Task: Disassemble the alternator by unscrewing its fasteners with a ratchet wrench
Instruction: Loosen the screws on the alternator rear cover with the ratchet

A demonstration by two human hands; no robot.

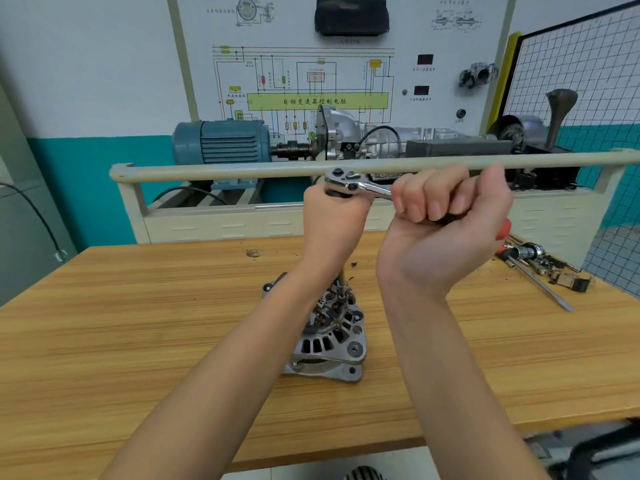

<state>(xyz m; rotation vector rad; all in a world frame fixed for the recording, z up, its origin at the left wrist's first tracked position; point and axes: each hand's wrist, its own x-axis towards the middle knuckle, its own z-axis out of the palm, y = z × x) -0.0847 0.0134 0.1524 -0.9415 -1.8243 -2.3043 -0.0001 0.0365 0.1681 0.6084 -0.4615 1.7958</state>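
alternator (329,337) on table below both hands (440,216) gripping ratchet wrench (360,185)

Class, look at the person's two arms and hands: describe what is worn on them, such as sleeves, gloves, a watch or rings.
Both forearms are bare up to the frame's bottom edge, with no sleeves in view. The left hand and right hand wear no gloves. No watch, bracelet or ring shows, and the visible fingernails are short.

Left hand (332,216) and right hand (446,230): both bare, forearms uncovered, no gloves, sleeves or jewellery visible.
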